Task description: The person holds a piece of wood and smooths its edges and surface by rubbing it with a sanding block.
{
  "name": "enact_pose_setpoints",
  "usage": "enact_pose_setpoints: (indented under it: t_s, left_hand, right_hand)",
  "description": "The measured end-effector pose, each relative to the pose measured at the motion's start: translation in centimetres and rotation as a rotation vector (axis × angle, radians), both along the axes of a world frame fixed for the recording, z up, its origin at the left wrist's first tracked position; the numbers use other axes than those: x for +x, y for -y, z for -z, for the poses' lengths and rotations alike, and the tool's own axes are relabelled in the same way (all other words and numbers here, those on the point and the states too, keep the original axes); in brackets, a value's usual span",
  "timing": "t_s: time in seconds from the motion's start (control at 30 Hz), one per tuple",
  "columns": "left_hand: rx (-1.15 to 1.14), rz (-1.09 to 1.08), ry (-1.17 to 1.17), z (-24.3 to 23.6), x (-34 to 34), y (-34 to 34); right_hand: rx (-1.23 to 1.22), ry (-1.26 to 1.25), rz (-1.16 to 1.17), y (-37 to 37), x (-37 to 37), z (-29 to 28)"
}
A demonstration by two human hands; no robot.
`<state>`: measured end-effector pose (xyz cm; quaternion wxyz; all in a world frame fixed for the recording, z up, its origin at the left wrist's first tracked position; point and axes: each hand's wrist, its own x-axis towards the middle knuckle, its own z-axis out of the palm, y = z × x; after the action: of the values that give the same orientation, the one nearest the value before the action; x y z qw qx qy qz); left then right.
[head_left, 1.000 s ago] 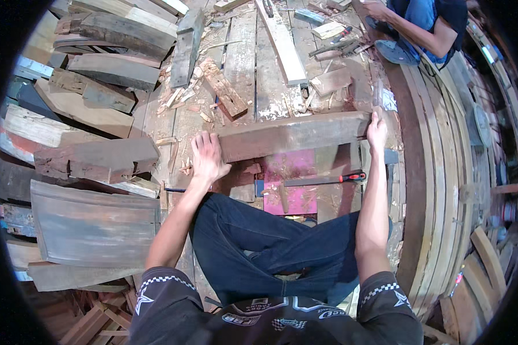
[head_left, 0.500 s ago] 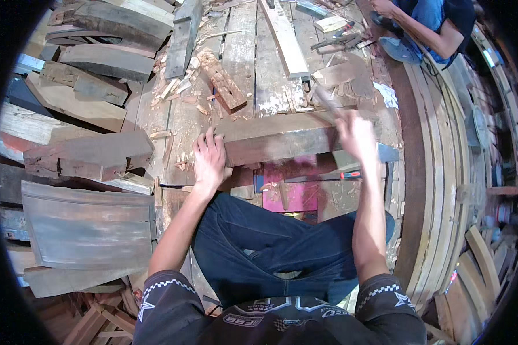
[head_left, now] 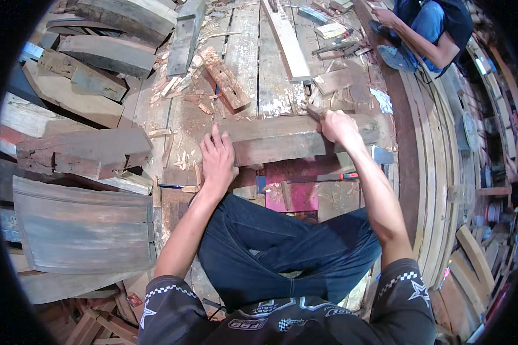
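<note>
A thick dark wooden beam (head_left: 282, 141) lies crosswise in front of my crossed legs. My left hand (head_left: 217, 161) grips its left end, fingers over the wood and thumb on the near side. Toward the other end, my right hand (head_left: 341, 126) is closed round a tool with a brown wooden end (head_left: 313, 112) that pokes out to the left, just over the beam's top. Its kind is mostly hidden by the fist. Below the beam lies a long tool with a red and black handle (head_left: 349, 176). A flat grey-blue metal blade (head_left: 381, 154) sits beside the beam's right end.
Beyond the beam lie a rough reddish wood block (head_left: 224, 77), a pale plank (head_left: 286, 43) and scattered chips. Curved timber pieces (head_left: 86, 152) are stacked at left. Long boards (head_left: 426, 155) run along the right. Another person's arm (head_left: 417, 37) shows at the upper right.
My right hand has come left and slightly down toward the beam's top, with the tool, which was blurred by motion before. My left hand stays on the beam's left end.
</note>
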<state>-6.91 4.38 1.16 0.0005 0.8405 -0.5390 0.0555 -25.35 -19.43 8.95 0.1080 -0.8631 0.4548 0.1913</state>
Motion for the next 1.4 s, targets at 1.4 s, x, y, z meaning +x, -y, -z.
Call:
enact_pose_setpoints:
  t_s: [1.4]
  left_hand:
    - [-0.053,-0.038,0.091,0.6,0.5,0.5]
  right_hand:
    - [-0.181,-0.078,-0.192,-6.4,7.3,1.8]
